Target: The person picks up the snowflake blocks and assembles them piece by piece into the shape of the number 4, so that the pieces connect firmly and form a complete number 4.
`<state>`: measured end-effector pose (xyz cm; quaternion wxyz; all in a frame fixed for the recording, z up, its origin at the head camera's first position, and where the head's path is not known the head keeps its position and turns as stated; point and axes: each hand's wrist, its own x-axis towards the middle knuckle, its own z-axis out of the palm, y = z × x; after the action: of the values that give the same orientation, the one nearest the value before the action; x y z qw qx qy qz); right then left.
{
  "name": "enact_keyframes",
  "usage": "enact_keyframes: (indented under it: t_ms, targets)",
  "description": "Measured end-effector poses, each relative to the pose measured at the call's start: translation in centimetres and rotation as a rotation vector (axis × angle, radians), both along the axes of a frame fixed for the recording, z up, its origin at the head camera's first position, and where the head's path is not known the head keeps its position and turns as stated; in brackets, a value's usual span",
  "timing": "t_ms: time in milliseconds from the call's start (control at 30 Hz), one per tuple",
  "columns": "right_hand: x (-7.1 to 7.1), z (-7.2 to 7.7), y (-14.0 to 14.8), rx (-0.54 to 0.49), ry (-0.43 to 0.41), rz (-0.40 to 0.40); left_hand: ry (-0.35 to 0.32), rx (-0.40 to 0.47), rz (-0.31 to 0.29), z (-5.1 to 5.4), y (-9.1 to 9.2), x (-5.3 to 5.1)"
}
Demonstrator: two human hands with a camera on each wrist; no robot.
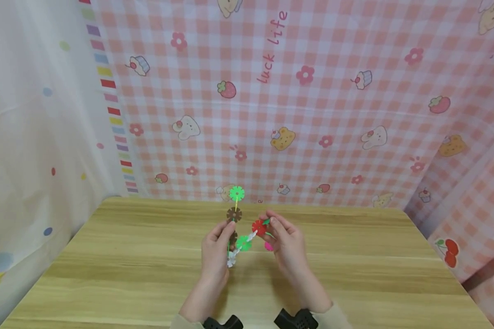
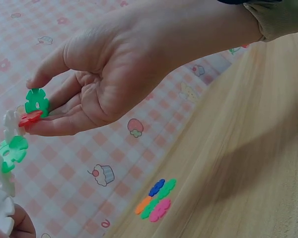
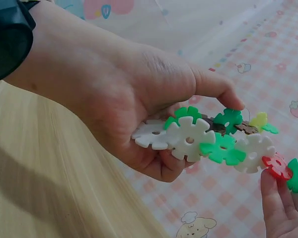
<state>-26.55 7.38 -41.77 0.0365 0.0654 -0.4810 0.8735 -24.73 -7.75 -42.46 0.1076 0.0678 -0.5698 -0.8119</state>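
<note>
A chain of interlocking plastic snowflake discs (image 1: 243, 243) spans both hands above the table. My left hand (image 1: 215, 251) grips its left part, where white, green and brown discs join; in the right wrist view, the thumb rests by a dark green disc (image 3: 228, 120) and fingers curl beneath the white discs (image 3: 190, 140). A brown disc (image 1: 234, 214) and a light green disc (image 1: 236, 193) stick up beyond this hand, linked by a yellow piece. My right hand (image 1: 289, 244) pinches a green disc (image 2: 37, 101) at the other end, touching the red disc (image 2: 30, 118) beside it.
Several loose discs (image 2: 160, 210) in pink, green, orange and blue lie together on the wooden table (image 1: 148, 274), partly hidden behind the right hand in the head view. A pink checked cloth (image 1: 255, 114) hangs along the table's back edge.
</note>
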Motion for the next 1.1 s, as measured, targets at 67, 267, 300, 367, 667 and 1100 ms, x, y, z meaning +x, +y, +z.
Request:
enact_keyframes:
  t_ms: [67,267,300,367,667,1100]
  targets:
    - [0.06,0.02,-0.06,0.004,-0.004,0.0,0.0,0.001,0.005,0.02,0.05,0.03]
    - [0.23,0.3,0.01,0.059,-0.028,-0.017,-0.004,0.01,0.02,0.04,0.15,0.05]
    - [0.23,0.34,0.05,0.077,-0.03,-0.02,-0.004,0.01,0.024,0.03,0.16,0.05]
    - [0.22,0.36,0.14,0.118,-0.032,-0.027,-0.007,0.016,0.029,0.02,0.16,0.04]
    - [0.24,0.16,-0.21,0.17,0.01,-0.044,-0.004,0.028,0.04,0.04,0.27,0.03]
    - [-0.23,-0.23,0.74,0.064,-0.03,0.033,0.007,0.017,-0.001,0.05,0.45,0.03]
